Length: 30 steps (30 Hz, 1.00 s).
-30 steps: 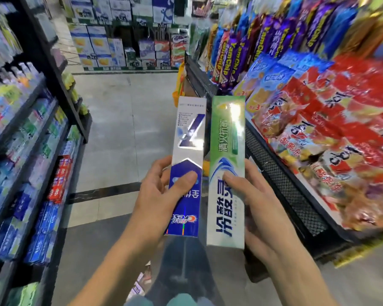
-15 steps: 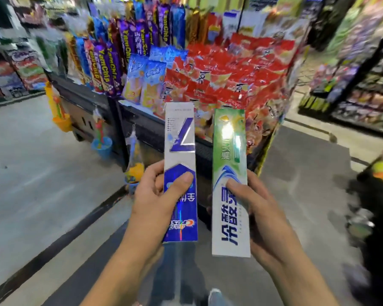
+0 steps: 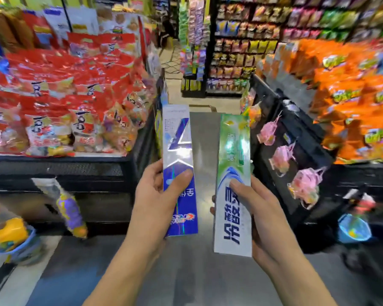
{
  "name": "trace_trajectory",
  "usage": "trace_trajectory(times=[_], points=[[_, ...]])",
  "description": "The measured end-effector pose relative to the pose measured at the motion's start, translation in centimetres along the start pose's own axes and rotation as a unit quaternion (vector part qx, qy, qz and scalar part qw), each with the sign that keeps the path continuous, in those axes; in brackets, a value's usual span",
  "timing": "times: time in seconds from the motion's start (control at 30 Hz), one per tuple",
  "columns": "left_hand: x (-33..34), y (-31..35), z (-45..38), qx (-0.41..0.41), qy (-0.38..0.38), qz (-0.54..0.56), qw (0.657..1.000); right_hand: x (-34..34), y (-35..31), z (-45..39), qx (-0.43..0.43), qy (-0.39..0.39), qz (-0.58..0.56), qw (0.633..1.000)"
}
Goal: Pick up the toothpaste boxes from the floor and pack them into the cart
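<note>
Snack bins flank the aisle where we hold 2 boxes, blue toothpaste box (image 3: 180, 171) gripped in left hand (image 3: 157, 202), green toothpaste box (image 3: 233, 186) in right hand (image 3: 261, 215) (no cart visible), so packing remains.

Grey floor (image 3: 199, 133) between black display bins (image 3: 80, 171); stocked shelves (image 3: 241, 51) beyond.

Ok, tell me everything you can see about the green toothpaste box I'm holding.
The green toothpaste box is a long, slim carton of what looks like glossy card, glare on its upper half. It is green at the far end, with a blue and white swoosh in the middle and large dark blue characters on white at the near end. It is held nearly upright, lengthwise away from the camera. The right hand grips its lower half, thumb across the front. It does not touch the blue box alongside.
</note>
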State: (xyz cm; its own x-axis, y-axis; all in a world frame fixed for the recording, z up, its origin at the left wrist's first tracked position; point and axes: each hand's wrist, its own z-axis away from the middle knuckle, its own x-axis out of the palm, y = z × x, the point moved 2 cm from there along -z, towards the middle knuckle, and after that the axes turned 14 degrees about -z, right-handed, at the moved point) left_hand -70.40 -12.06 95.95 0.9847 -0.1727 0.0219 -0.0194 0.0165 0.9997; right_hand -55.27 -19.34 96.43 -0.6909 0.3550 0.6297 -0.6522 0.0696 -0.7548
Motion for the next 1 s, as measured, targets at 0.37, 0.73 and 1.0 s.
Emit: trace_trajectory(times=[0.37,0.73,1.0], points=[[28.9,-1.5,-2.6,-0.025,-0.169,-0.031,0.985,-19.8,-16.9,-1.8,-0.111,0.129,-0.009,0.985],[52.0,-3.7,-3.2,-0.036,-0.390,-0.088,0.916,-37.3,-26.2,-1.3,-0.231,0.358,-0.043,0.904],[68.8,-5.7,-5.1,0.004,-0.529,-0.099,0.843,-46.8,-33.6,-3.3,-0.296,0.487,-0.035,0.821]])
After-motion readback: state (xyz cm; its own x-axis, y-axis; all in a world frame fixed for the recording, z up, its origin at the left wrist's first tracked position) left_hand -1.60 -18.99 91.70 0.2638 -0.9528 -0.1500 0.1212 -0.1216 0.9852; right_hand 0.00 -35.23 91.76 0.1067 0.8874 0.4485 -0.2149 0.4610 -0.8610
